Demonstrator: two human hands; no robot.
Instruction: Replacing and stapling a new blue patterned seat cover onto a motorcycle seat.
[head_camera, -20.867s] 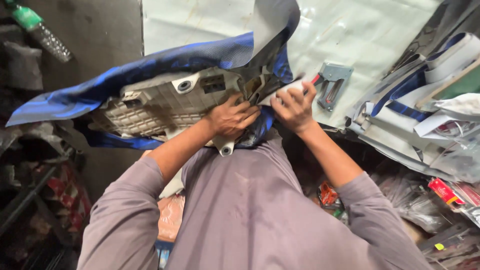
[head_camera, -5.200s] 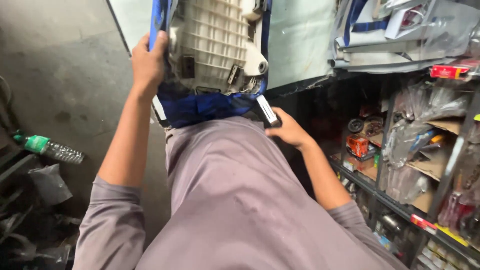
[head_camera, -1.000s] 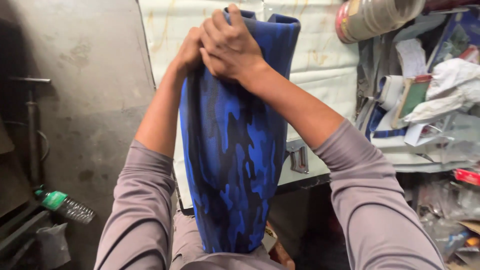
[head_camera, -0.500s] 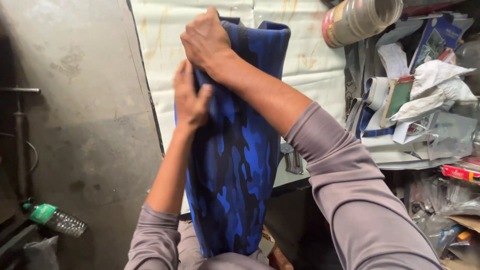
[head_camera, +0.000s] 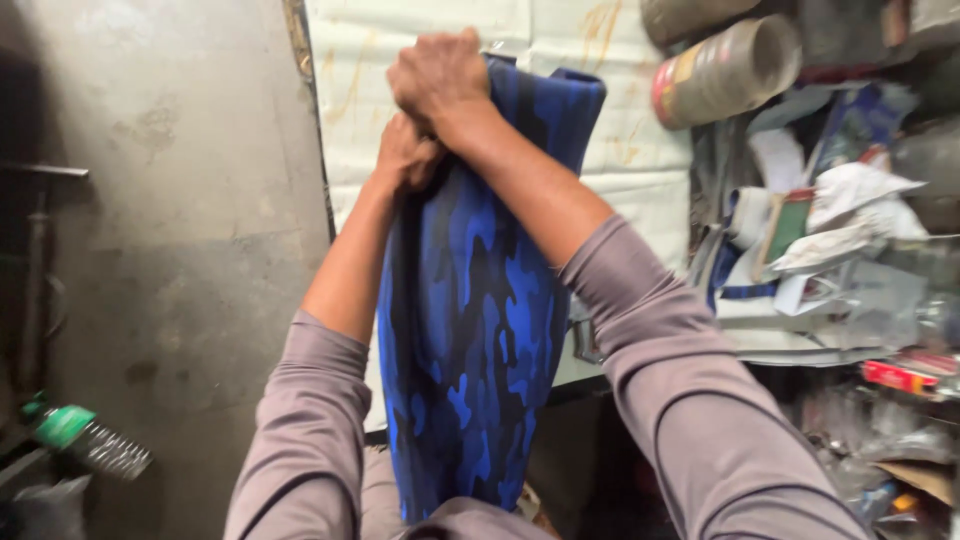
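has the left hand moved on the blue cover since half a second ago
Yes. The left hand has climbed up the blue cover and now sits just under the right hand near its top edge.

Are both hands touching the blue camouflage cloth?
Touching. The head view shows the right hand gripping the top edge of the blue camouflage cloth, and the left hand pressed into it just below, no gap.

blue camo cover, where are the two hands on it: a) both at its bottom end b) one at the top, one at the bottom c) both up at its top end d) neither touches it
c: the right hand and the left hand are bunched together at the upper end of the blue camo cover, which hangs down between the arms.
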